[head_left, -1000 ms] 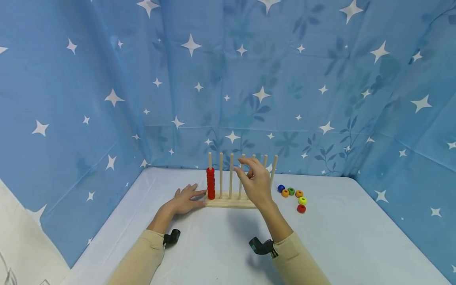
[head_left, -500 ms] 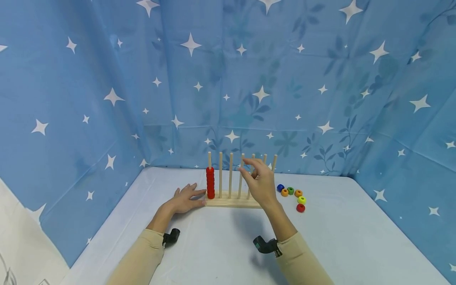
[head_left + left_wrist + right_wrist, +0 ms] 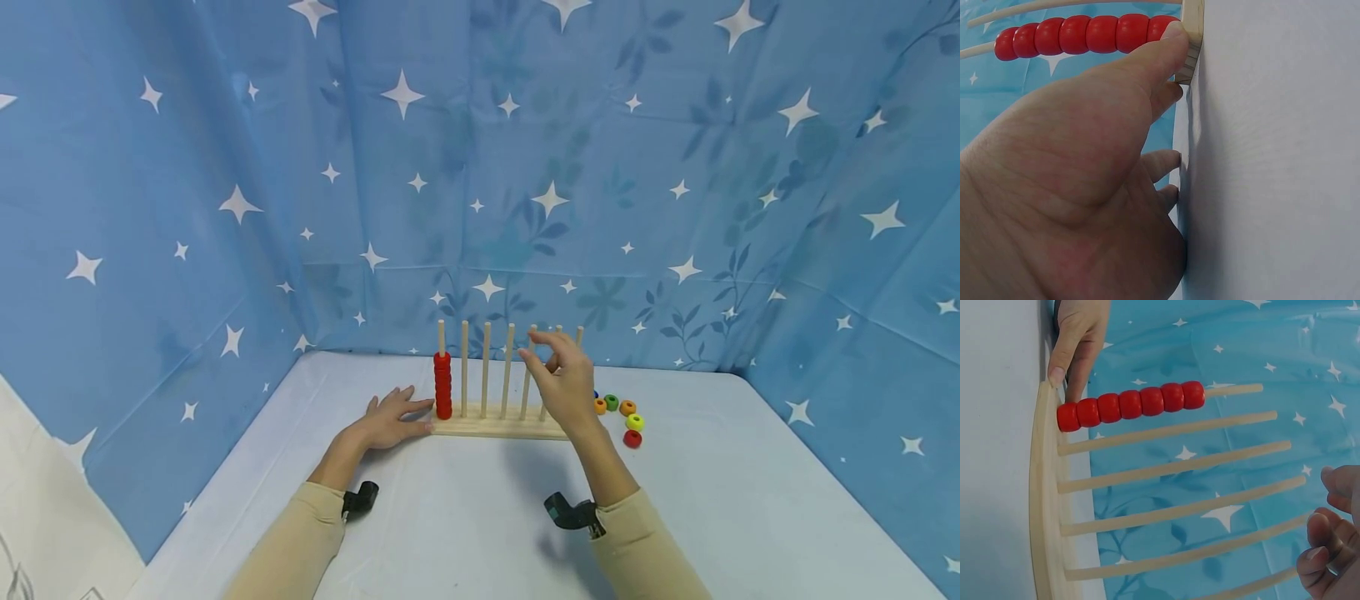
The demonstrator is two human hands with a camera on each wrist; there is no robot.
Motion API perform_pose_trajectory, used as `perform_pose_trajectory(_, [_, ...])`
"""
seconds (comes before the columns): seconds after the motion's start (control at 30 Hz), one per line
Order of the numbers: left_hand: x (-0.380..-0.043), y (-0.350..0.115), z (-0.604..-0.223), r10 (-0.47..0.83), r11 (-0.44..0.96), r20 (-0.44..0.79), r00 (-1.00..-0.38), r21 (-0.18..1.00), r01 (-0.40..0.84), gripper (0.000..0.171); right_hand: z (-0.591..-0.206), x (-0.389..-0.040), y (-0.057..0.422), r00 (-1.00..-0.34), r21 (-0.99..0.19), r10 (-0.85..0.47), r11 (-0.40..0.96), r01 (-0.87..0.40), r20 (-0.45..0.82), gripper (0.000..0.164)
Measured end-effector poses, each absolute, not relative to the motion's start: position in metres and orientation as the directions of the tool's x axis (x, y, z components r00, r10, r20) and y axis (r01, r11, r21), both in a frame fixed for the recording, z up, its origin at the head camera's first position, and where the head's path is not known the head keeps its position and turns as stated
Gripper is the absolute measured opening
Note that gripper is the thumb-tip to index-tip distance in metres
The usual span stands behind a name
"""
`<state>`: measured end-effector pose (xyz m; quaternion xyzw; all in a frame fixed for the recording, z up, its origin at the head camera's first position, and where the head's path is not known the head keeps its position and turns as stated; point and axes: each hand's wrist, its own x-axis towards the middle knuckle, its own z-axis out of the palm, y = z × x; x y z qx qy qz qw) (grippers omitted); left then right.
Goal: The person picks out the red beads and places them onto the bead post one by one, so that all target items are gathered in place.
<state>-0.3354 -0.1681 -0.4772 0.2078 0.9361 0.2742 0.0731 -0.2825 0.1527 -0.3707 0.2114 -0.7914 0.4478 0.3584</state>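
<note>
A wooden bead rack (image 3: 495,427) with several upright pegs stands on the table. Red beads (image 3: 443,387) are stacked on its leftmost peg, whose bare tip shows above them. My left hand (image 3: 386,419) holds the left end of the rack's base between thumb and index finger, with the other fingers spread on the table behind. In the left wrist view the thumb tip lies right beside the lowest red bead (image 3: 1160,28). My right hand (image 3: 566,379) is raised in front of the right-hand pegs, thumb and index finger curved apart and nothing between them.
Right of the rack lie several loose beads: green (image 3: 611,402), orange (image 3: 627,407), yellow (image 3: 635,422) and red (image 3: 632,439), with a blue one partly behind my right hand. A blue star-patterned curtain (image 3: 487,208) surrounds the white table (image 3: 450,517).
My right hand has moved to the right along the pegs, its fingers still in the same curve, and now partly covers the blue bead. My left hand stays at the rack's left end.
</note>
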Motion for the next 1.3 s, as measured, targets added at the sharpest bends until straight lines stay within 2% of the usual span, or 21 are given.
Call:
perform_pose_trajectory(0.33, [-0.334,-0.168,-0.476,0.430,0.760,-0.020,-0.902,0.546,0.351,0.062,-0.369,-0.285,0.169,-0.666,-0.577,0.021,0.522,-0.628,0.745,0.029])
perform_pose_trajectory(0.67, [-0.334,-0.169,-0.476,0.431,0.758,-0.017,-0.902,0.550,0.352,0.062,-0.367,-0.288,0.179,-0.637,-0.561,0.054,0.535,-0.632,0.769,0.028])
perform_pose_trajectory(0.93, [-0.335,-0.168,-0.477,0.433,0.760,-0.016,-0.901,0.544,0.356,0.062,-0.367,-0.285,0.188,-0.664,-0.596,0.075,0.523,-0.609,0.744,0.028])
perform_pose_trajectory(1.13, [-0.335,-0.168,-0.476,0.434,0.763,-0.017,-0.901,0.538,0.357,0.062,-0.367,-0.288,0.196,-0.645,-0.584,0.085,0.527,-0.618,0.759,0.030])
perform_pose_trajectory(1.3, [-0.335,-0.169,-0.476,0.437,0.760,-0.017,-0.899,0.541,0.359,0.062,-0.367,-0.288,0.203,-0.666,-0.622,0.119,0.508,-0.596,0.736,0.031])
